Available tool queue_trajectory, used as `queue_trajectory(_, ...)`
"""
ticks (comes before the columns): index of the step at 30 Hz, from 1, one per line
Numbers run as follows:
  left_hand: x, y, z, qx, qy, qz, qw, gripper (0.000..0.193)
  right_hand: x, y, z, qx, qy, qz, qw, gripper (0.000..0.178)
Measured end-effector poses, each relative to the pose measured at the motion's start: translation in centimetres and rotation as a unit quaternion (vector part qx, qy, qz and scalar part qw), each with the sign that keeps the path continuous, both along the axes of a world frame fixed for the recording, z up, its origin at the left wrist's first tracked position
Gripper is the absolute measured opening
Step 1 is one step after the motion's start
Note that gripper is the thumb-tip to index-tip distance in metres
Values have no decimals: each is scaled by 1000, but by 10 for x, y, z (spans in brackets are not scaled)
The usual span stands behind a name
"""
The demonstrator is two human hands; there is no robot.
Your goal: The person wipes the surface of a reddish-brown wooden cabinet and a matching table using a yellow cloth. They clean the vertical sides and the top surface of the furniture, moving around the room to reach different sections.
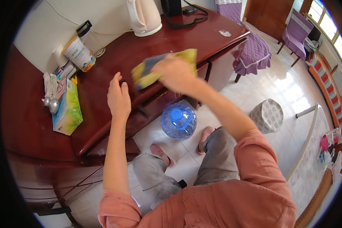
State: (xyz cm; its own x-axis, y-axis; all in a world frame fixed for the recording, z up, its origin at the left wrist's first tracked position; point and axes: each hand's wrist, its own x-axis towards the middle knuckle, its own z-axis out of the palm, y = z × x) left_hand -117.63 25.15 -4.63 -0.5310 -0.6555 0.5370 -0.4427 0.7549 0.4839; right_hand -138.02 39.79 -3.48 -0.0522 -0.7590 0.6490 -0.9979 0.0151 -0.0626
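Observation:
My right hand (173,75) grips a yellow and grey cloth (188,57) over the front part of a glossy dark red cabinet top (116,53). The cloth is spread out and slightly blurred, sticking out on both sides of my fingers. To the left, my left hand (119,97) holds nothing; its fingers are extended and the thumb stands apart. It is over the cabinet top near the front edge, and I cannot tell whether it touches the surface. Beneath my right arm, a clear blue water jug (178,121) with a blue cap and handle stands on the floor.
A cream kettle (143,19) stands at the back near a black strap (190,21). Along the wall are a white canister (79,55), a glass bottle (89,38) and a green tissue box (67,110). A round patterned stool (268,116) and purple-covered chair (252,53) stand right.

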Motion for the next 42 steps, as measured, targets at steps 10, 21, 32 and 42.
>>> queue_trajectory(10,-12,18,10,-16,-36,-8,999,51,-136,-37,3,115,-136,-288,941,26)
queue_trajectory(21,-1,12,8,-132,199,29,971,48,98,-54,-9,10,-132,151,980,19)
queue_trajectory(32,12,58,1,3,280,-48,959,30,73,161,-30,-71,-894,106,430,37)
queue_trajectory(42,105,243,-129,701,88,-205,678,60,154,228,-95,39,-915,46,398,43)
